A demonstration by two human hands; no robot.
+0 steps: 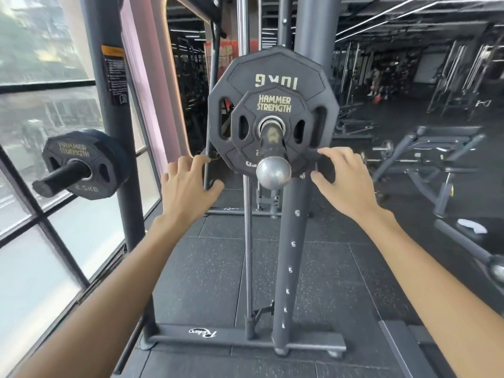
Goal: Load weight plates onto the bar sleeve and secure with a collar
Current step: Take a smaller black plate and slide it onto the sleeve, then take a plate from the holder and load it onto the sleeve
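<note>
Plates: two black plates sit on the bar sleeve. The large plate is at the back with its "10KG" mark upside down. The small plate, lettered "HAMMER STRENGTH", lies flat against its front.
Sleeve: it points toward the camera and slightly downward, passing through the centre holes of both plates. It ends in a rounded silver knob well in front of the small plate.
Left hand: it is open, fingers spread and lightly bent, and grips nothing. It hovers just beside the lower left edge of the large plate; I cannot tell whether they touch.
Right hand: it is open, fingers spread, and holds nothing. The fingertips are at the lower right edge of the large plate, with contact unclear.
Frame: a grey post with a row of bolts stands behind the plates and runs down to a base bar on the floor.
Left side: a spare plate hangs on a black peg fixed to an upright beside the window.
Right side: a bench stands well apart on the dark rubber floor.
</note>
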